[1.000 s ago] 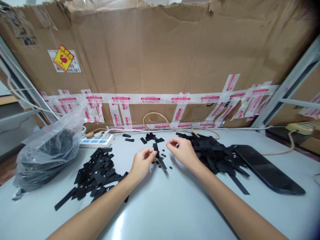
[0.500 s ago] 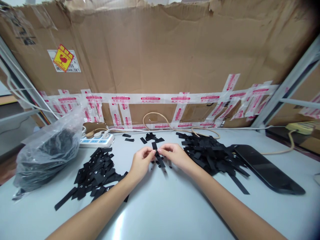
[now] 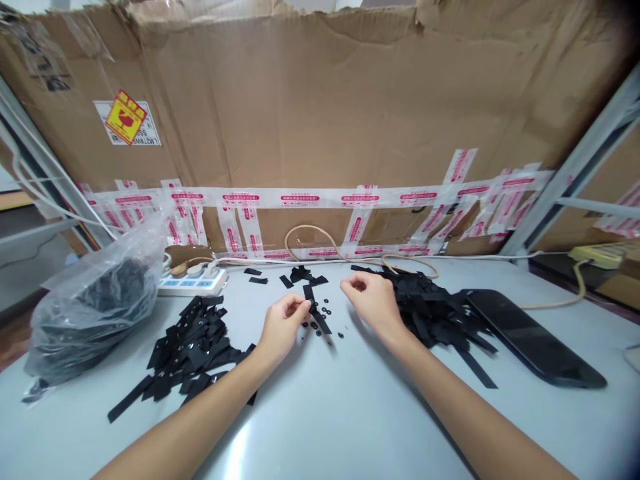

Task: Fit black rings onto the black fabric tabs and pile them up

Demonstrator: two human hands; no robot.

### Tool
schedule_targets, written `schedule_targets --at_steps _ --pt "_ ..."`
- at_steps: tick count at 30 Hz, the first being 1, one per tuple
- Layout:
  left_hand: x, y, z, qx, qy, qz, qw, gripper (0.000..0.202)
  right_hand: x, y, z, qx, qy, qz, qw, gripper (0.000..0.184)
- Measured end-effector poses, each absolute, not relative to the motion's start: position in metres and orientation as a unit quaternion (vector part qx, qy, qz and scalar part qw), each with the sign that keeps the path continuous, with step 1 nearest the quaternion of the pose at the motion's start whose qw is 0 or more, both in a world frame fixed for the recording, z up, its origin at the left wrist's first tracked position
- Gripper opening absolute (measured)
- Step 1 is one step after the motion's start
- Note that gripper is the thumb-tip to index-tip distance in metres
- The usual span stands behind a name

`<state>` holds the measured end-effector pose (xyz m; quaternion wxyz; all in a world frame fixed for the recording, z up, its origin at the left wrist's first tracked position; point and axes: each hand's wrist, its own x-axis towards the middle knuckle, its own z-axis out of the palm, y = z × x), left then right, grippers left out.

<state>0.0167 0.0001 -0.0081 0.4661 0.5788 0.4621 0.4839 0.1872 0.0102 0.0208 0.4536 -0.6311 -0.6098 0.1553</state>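
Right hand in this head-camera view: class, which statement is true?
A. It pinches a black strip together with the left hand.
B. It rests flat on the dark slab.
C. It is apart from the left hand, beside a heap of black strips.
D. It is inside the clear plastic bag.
C. The right hand is apart from the left hand, which is at a black strip, and lies beside the heap of black strips.

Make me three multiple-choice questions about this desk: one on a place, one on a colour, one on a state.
1. Where is the power strip? A) beside the clear plastic bag; B) under the right hand; C) on the dark slab.
2. What colour are the heaped strips? A) white; B) red; C) black.
3. What is the left hand doing? A) reaching into the bag; B) pinching a strip; C) resting flat.
Answers: A, it sits beside the bag; C, all look black; B, fingertips on one.
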Motion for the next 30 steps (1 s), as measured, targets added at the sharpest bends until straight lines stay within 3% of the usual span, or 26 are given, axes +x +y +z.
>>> schedule_targets --at_steps 2,8,19,30 --pt "0.017 0.000 -0.008 0.579 0.461 0.484 0.467 0.021 0.187 0.009 0.022 -0.606 -0.628 0.158 0.462 0.019" --pt "0.016 0.000 -0.008 0.595 0.457 0.472 0.464 0.020 0.167 0.004 0.017 -0.478 -0.680 0.362 0.422 0.020" --pt "0.016 -0.005 -0.006 0.640 0.456 0.438 0.437 0.021 0.164 0.003 0.015 -0.538 -0.647 0.363 0.400 0.006" --pt "0.016 -0.005 -0.004 0.636 0.453 0.433 0.451 0.020 0.162 0.004 0.011 -0.558 -0.610 0.403 0.392 0.004"
